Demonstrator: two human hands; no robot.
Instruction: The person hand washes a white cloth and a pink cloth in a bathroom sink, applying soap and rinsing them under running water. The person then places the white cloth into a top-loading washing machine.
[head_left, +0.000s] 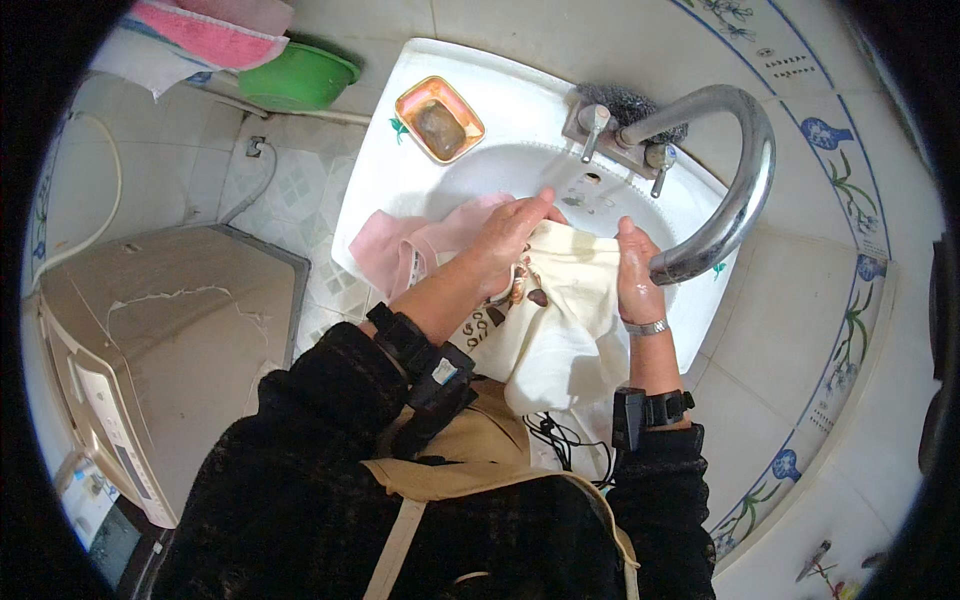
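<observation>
A cream-coloured cloth garment with a brown print (574, 300) is stretched between my two hands over the front of a white washbasin (375, 180). My left hand (510, 236) grips its upper left part, near the brown print. On its upper right edge is my right hand (637, 274), wet, with a metal watch band at the wrist, close beside the spout of a chrome tap (720, 247). Pink cloth (390, 251) lies over the basin's left front rim, partly behind my left forearm. The garment's lower part hangs over the basin's front edge.
An orange-and-white soap dish (439, 120) stands on the basin's left corner. Two tap handles (595, 131) and a dark scouring pad (630, 105) are at the back. A green plastic basin (300, 75) and towels (210, 30) are at upper left, above a washing machine (187, 315).
</observation>
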